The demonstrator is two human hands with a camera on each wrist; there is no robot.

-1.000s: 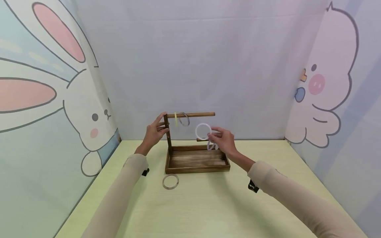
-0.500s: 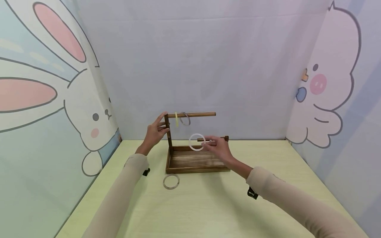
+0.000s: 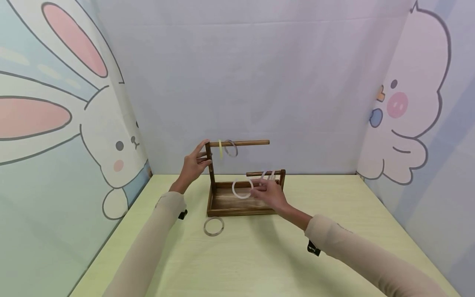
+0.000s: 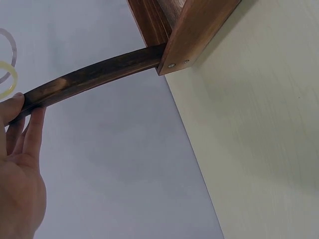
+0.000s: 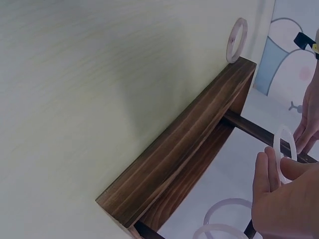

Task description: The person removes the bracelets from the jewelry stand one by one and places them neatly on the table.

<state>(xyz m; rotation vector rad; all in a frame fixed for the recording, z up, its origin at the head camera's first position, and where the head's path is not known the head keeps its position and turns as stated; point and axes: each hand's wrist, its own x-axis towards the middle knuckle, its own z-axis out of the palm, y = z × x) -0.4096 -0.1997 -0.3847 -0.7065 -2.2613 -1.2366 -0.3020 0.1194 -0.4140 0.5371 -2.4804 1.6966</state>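
My right hand (image 3: 271,194) pinches a white bangle (image 3: 243,197) by its edge, holding it in front of the wooden bangle stand (image 3: 241,213). Thumb and fingers of my left hand (image 3: 191,168) grip the top of the stand's tall left post (image 4: 94,74). On the upper bar (image 3: 256,142) hang a yellow bangle (image 3: 220,149) and a greyish one (image 3: 236,151). Pale bangles (image 3: 273,175) hang on the short lower bar (image 3: 254,174), partly behind my right hand. Another greyish bangle (image 3: 213,235) lies on the table by the stand's front left corner.
The stand's base is a shallow tray with raised edges, set toward the back of the pale yellow table (image 3: 237,260). A grey-white cloth wall (image 3: 259,82) rises behind it. Cartoon-printed panels (image 3: 118,165) flank the table on both sides.
My right hand has lowered the white bangle and moved slightly left, from above the lower bar to in front of the tray. My left hand keeps its grip on the post.
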